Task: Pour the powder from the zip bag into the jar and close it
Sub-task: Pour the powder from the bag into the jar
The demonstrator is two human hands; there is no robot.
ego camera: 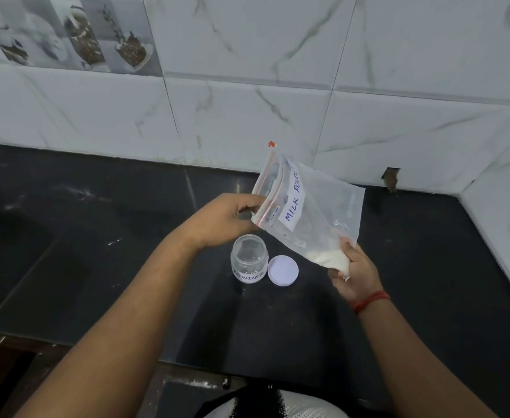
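A clear zip bag [317,206] labelled MILK POWDER hangs tilted in the air above the counter, its zip edge to the left and white powder gathered in its lower right corner. My left hand [226,221] pinches the bag's zip end. My right hand [353,273] grips the bottom corner where the powder sits. Below the bag's mouth stands a small clear jar [249,260] with a POWDER label, uncapped and upright. Its white lid [283,270] lies flat on the counter, right beside the jar.
The dark counter [112,236] runs to a white marble-tiled wall [247,101] at the back and on the right. A small hole [391,178] shows in the wall's base at the right. The counter's front edge [187,366] lies near my body.
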